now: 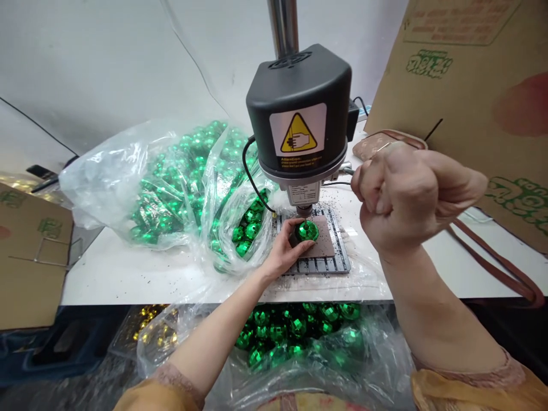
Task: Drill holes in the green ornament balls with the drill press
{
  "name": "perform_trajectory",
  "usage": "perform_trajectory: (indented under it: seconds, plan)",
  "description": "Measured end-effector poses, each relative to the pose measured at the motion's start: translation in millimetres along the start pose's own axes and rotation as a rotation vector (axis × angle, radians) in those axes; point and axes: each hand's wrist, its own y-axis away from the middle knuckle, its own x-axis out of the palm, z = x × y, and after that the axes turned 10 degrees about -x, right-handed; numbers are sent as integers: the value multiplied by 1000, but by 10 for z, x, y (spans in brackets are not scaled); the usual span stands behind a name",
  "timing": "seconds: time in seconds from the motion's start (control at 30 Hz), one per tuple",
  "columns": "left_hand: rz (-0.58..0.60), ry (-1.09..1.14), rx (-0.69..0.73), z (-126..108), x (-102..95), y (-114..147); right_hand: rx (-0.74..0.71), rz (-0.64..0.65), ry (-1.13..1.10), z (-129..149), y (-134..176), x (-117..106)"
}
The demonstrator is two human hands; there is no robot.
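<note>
Under the black bench drill (299,108), my left hand (287,251) grips a shiny green faceted ball (309,230) between thumb and fingers. The ball sits on a brownish pad (324,244) over the slotted metal base plate (343,262), directly below the chuck (304,210). My right hand (406,191) is raised at the drill's right side, its fingers curled around the end of a feed lever (347,170); most of that lever is hidden by the fist. Dark shavings lie scattered around the base plate.
A clear plastic bag (115,165) full of green balls lies left of the drill, its mouth facing the plate. Another bag of green balls (297,325) hangs below the table edge. Cardboard boxes (471,74) stand at both sides. A brown strap (496,260) lies at right.
</note>
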Motion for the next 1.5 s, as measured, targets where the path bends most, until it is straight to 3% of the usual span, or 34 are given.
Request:
perform_trajectory:
  seconds: [0.27,0.43,1.17,1.33,1.5]
  plan:
    - [-11,-5,22,32,15,-5,-32,16,-23,-31,127,-87]
    - [-15,-9,37,34,15,-6,-135,-6,-82,-107,194,-112]
    - [-31,34,21,-19,40,-3,-343,168,-142,-215,342,-274]
    - [-25,85,4,-20,45,1,-292,192,-140,-156,339,-269]
    - [-53,97,-25,-23,64,-11,42,9,-87,3,0,-31]
